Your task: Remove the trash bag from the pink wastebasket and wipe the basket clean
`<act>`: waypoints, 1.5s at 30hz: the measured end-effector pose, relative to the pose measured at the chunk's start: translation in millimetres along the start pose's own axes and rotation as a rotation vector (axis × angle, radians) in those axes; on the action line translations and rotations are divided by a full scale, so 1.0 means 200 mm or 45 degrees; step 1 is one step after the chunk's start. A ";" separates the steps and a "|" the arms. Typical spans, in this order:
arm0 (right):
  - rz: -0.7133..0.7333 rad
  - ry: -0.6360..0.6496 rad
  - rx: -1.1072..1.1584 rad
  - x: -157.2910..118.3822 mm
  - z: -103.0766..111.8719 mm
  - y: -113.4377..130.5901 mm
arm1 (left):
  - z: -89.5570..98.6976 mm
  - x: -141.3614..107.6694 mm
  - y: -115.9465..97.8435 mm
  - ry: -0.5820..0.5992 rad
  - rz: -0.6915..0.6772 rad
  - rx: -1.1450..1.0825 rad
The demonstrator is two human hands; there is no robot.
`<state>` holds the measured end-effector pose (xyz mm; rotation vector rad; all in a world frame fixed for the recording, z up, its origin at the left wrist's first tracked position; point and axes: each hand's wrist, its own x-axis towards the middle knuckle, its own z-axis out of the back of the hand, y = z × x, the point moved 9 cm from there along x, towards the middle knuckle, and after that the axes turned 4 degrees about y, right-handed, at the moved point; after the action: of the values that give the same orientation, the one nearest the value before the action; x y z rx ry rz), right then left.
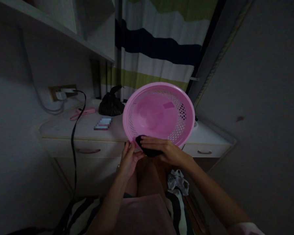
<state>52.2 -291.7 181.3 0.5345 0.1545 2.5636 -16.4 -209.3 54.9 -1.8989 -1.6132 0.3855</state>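
The step in hand is prob. wiping the pink perforated basket (152,114), which is tilted w/ its opening toward the person, just beyond both hands; whether it touches the counter (208,133), I cannot tell. The left hand (129,159) pinches the near-left rim between thumb and fingers. The right hand (166,148) has its fingers almost straight and close together, holding a black cloth (149,152) at the near rim, beside the left hand; its thumb is hidden. In my judgement, the next move calls for a steady left grip, light pressure w/ the cloth, and some turning of the rim. Re: writing, no brand is readable. Beyond the left hand, a flat item (103,123) is pixelated, so any text is lost; the black plastic bag (111,104) behind it shows no print.
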 end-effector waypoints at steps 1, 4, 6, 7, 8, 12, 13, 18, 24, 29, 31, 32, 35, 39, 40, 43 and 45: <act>0.022 -0.130 -0.059 0.02 0.08 0.01 | -0.01 0.00 0.01 0.005 0.014 0.010; 0.044 -0.432 -0.286 0.09 0.28 0.01 | -0.02 -0.01 0.01 -0.004 0.029 0.046; 0.007 -0.525 -0.415 0.15 0.38 -0.04 | -0.01 -0.02 0.00 -0.026 0.034 0.060; -0.022 -0.561 -0.471 0.18 0.43 -0.09 | 0.00 -0.02 0.00 -0.037 0.036 0.063; -0.056 -0.594 -0.521 0.20 0.48 -0.13 | 0.01 -0.02 0.00 -0.042 0.041 0.066; -0.228 -0.672 -0.693 0.19 0.63 -0.33 | 0.01 -0.02 0.01 -0.011 0.034 0.058; -0.276 -0.686 -0.731 0.17 0.66 -0.36 | 0.01 -0.02 0.01 -0.007 0.031 0.054; -0.456 -0.740 -0.853 0.02 0.75 -0.42 | -0.02 -0.02 0.02 -0.031 0.015 -0.013; -0.676 -0.817 -0.827 -0.23 0.70 -0.45 | -0.03 -0.03 0.01 -0.100 -0.032 -0.028; -0.889 -0.836 -0.725 -0.46 0.53 -0.47 | -0.04 -0.02 -0.01 -0.110 -0.082 -0.031; -0.925 -0.838 -0.662 -0.52 0.42 -0.45 | -0.06 -0.01 -0.01 -0.079 -0.103 -0.038; -0.942 -0.829 -0.629 -0.54 0.36 -0.44 | -0.07 -0.01 -0.02 -0.070 -0.110 -0.042; -1.013 -0.725 -0.527 -0.58 0.19 -0.37 | -0.07 0.00 -0.01 -0.080 -0.115 -0.036; -0.899 -0.622 -0.392 -0.55 0.08 -0.17 | -0.07 0.00 -0.01 -0.088 -0.135 -0.015; -0.859 -0.670 -0.399 -0.55 0.10 -0.11 | -0.07 -0.01 -0.01 -0.082 -0.144 -0.013; -0.784 -0.817 -0.471 -0.52 0.17 -0.04 | -0.07 -0.01 0.00 -0.082 -0.152 -0.014; -0.779 -0.798 -0.503 -0.48 0.17 -0.09 | -0.06 -0.02 0.01 -0.090 -0.144 -0.019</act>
<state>149.4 -323.3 175.1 0.9286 -0.3492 1.6826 -8.8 -215.8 62.2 -1.8134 -1.7651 0.3975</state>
